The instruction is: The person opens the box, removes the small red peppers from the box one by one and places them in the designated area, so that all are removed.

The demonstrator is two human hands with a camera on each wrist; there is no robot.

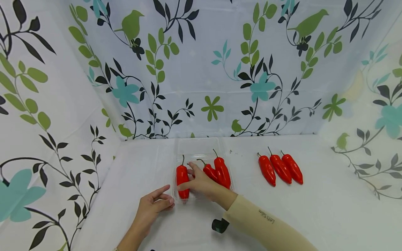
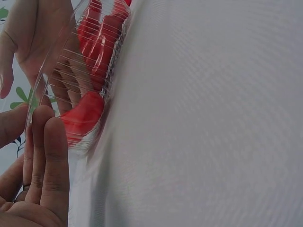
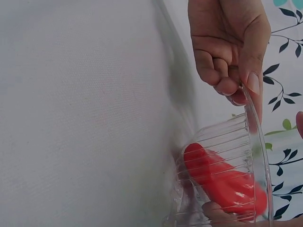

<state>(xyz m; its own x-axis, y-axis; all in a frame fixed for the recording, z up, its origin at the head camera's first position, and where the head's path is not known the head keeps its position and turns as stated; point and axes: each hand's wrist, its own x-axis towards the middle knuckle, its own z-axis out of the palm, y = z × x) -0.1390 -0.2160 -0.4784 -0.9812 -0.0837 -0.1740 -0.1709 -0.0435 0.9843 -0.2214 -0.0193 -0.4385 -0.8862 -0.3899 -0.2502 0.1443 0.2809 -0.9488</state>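
A clear plastic container (image 1: 201, 199) holds red peppers with thin stems. One pepper (image 1: 182, 176) lies along its left side, and two more peppers (image 1: 222, 172) sit on the right. My right hand (image 1: 204, 183) reaches into the container beside the left pepper, its fingers fairly straight and touching it. In the right wrist view the right thumb (image 3: 300, 124) stands apart from that pepper. My left hand (image 1: 154, 205) pinches the container's rim at the near left, as the right wrist view shows.
Three more red peppers (image 1: 280, 169) lie side by side on the white tabletop (image 1: 329, 209) to the right. The container's clear lid (image 1: 198, 144) lies folded back at the far side. A patterned curtain (image 1: 201, 69) hangs behind, with more patterned cloth at both sides.
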